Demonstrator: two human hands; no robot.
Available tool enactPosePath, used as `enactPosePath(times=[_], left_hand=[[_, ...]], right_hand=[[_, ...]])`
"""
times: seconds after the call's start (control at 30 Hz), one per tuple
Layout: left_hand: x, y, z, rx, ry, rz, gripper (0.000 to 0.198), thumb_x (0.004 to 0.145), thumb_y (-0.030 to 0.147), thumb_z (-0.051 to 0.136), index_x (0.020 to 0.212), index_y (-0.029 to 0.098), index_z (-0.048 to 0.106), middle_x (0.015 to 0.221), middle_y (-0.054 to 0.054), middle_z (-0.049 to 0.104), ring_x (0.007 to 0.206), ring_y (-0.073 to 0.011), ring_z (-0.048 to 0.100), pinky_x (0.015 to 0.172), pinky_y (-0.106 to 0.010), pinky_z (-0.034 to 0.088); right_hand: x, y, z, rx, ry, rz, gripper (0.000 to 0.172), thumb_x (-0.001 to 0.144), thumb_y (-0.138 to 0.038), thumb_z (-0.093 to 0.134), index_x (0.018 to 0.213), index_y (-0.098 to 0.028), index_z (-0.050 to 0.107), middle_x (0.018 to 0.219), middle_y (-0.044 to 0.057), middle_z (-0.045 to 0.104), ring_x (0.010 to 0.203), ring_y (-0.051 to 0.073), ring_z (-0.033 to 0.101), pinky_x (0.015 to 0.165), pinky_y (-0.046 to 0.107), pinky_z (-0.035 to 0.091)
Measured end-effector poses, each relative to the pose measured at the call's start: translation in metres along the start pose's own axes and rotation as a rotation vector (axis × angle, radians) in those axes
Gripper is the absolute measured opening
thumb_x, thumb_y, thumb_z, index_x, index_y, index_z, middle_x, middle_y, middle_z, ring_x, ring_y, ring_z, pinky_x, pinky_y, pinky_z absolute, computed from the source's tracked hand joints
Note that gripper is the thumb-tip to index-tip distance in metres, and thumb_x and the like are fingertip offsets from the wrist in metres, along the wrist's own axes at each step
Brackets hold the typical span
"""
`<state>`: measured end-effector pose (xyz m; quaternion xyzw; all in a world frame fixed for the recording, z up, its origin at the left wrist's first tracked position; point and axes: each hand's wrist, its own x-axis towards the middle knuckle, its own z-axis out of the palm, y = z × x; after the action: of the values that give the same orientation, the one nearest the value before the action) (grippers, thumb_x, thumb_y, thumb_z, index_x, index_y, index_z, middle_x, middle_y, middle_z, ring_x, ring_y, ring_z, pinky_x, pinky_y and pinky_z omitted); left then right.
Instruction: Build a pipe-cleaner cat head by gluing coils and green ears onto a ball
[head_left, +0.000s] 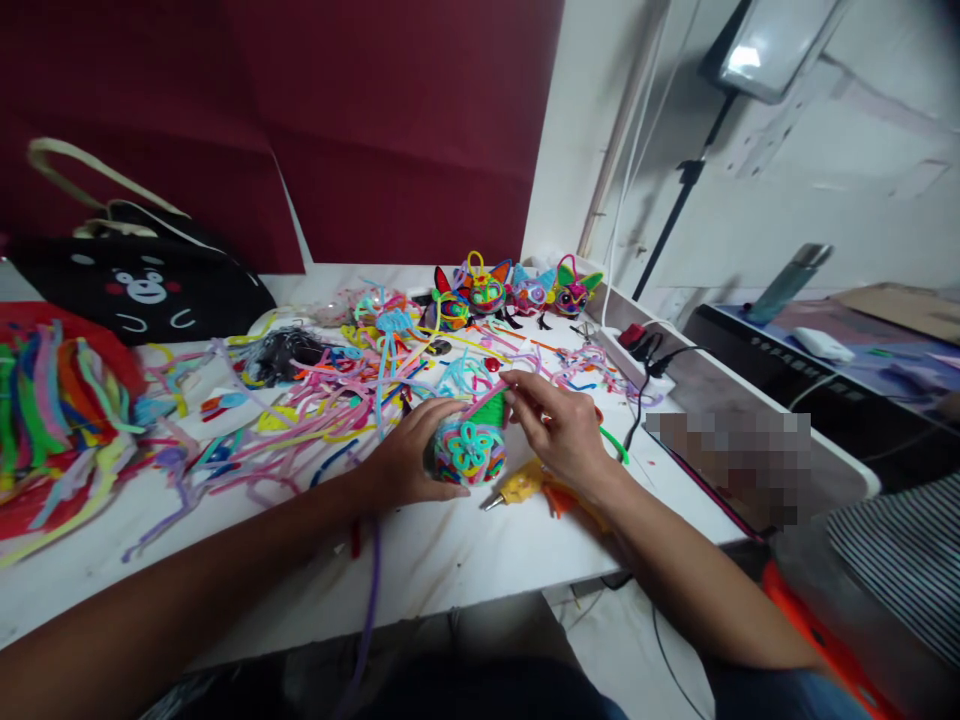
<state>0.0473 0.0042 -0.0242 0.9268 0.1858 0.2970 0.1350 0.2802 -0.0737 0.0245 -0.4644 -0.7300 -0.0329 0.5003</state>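
Observation:
My left hand [405,452] is wrapped round the side of a multicoloured pipe-cleaner ball [469,452], which has a turquoise flower on its front and a green section at its upper right. A pink pipe cleaner [484,402] runs slantwise along the top of the green section. At its upper end the fingers of my right hand [564,428] are pinched together, touching the ball's edge. Just below that hand, a yellow glue gun [523,486] lies on the table, its metal tip pointing left.
Loose pipe cleaners [330,400] cover the table's left and middle. Several finished animal-head ornaments [487,292] stand at the back. A black bag [142,285] is at the far left. On the right are a power strip [637,362] with cables and a lamp stand [686,185].

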Motion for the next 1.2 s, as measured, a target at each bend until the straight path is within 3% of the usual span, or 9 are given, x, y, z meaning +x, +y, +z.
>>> enactPosePath(times=[0.13, 0.27, 0.57, 0.77, 0.93, 1.2], left_hand=[[-0.006, -0.006, -0.003, 0.002, 0.021, 0.005, 0.113, 0.062, 0.072, 0.081, 0.151, 0.017, 0.037, 0.148, -0.022, 0.051, 0.136, -0.0416, 0.049, 0.113, -0.056, 0.042], [-0.013, -0.015, -0.007, 0.028, -0.028, -0.074, 0.116, 0.061, 0.074, 0.08, 0.153, 0.017, 0.036, 0.15, -0.024, 0.049, 0.138, -0.0426, 0.048, 0.113, -0.057, 0.041], [-0.026, -0.03, -0.015, 0.006, -0.023, -0.113, 0.084, 0.084, 0.057, 0.071, 0.151, 0.019, 0.038, 0.145, -0.02, 0.056, 0.134, -0.0364, 0.054, 0.109, -0.05, 0.046], [-0.025, -0.038, -0.021, 0.05, -0.085, -0.087, 0.083, 0.083, 0.047, 0.074, 0.152, 0.02, 0.037, 0.147, -0.018, 0.055, 0.133, -0.0327, 0.056, 0.108, -0.045, 0.049], [-0.022, -0.037, -0.017, 0.086, -0.073, -0.082, 0.06, 0.09, 0.027, 0.061, 0.147, 0.019, 0.044, 0.139, -0.014, 0.063, 0.129, -0.0279, 0.059, 0.11, -0.043, 0.046], [-0.019, -0.03, -0.034, 0.112, -0.014, -0.119, 0.053, 0.095, 0.043, 0.058, 0.142, 0.02, 0.052, 0.135, -0.013, 0.066, 0.127, -0.0273, 0.061, 0.109, -0.038, 0.047]], right_hand=[[-0.001, 0.0, 0.0, 0.002, -0.002, 0.016, 0.023, 0.098, -0.021, 0.055, 0.116, -0.018, 0.07, 0.078, 0.004, 0.077, 0.062, 0.015, 0.073, 0.059, 0.023, 0.056], [-0.003, 0.0, -0.001, 0.007, -0.009, 0.036, 0.023, 0.098, -0.02, 0.056, 0.117, -0.018, 0.069, 0.076, 0.003, 0.076, 0.061, 0.015, 0.072, 0.059, 0.023, 0.056], [-0.004, -0.001, -0.002, 0.027, -0.026, 0.049, 0.022, 0.098, -0.02, 0.056, 0.117, -0.023, 0.067, 0.073, 0.0, 0.074, 0.059, 0.014, 0.07, 0.059, 0.024, 0.055], [-0.005, 0.001, -0.001, 0.047, -0.027, 0.051, 0.022, 0.098, -0.02, 0.056, 0.118, -0.021, 0.066, 0.072, 0.0, 0.072, 0.059, 0.014, 0.069, 0.058, 0.024, 0.055], [-0.006, 0.002, -0.001, 0.053, -0.036, 0.06, 0.022, 0.098, -0.021, 0.056, 0.119, -0.019, 0.065, 0.073, 0.0, 0.072, 0.06, 0.014, 0.07, 0.058, 0.025, 0.055], [-0.007, 0.003, 0.0, 0.04, -0.035, 0.079, 0.022, 0.098, -0.022, 0.057, 0.118, -0.02, 0.066, 0.077, 0.003, 0.074, 0.061, 0.015, 0.071, 0.06, 0.026, 0.055]])
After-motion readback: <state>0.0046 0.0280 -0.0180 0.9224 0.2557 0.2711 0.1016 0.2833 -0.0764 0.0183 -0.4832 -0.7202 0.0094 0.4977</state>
